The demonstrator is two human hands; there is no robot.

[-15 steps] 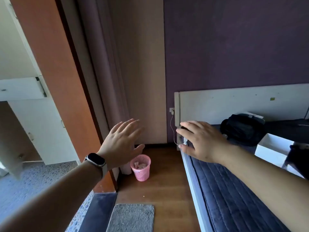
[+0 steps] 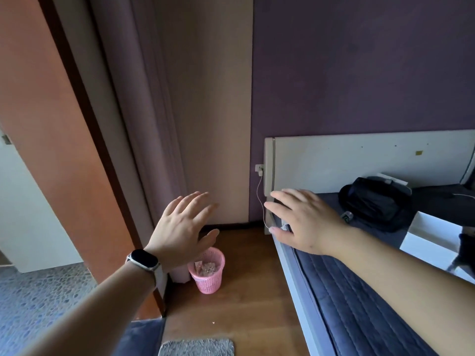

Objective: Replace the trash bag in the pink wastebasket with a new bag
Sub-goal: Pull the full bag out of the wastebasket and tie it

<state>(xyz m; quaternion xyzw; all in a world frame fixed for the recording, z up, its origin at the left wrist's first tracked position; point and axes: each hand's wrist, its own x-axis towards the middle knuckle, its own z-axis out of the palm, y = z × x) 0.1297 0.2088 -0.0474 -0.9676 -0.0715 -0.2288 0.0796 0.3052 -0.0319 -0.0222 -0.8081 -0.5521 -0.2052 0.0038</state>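
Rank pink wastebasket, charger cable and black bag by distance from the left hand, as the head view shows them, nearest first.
1. Pink wastebasket: on the floor, just below the left hand.
2. Charger cable: hangs beside the headboard, to the hand's right.
3. Black bag: on the bed, far right.

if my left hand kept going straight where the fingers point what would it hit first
Likely the beige wall panel; the left hand aims over the pink wastebasket, not into it. Depth is unclear.

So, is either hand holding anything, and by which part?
Nothing held. Left hand and right hand are both open and empty; pink wastebasket sits untouched on the floor.
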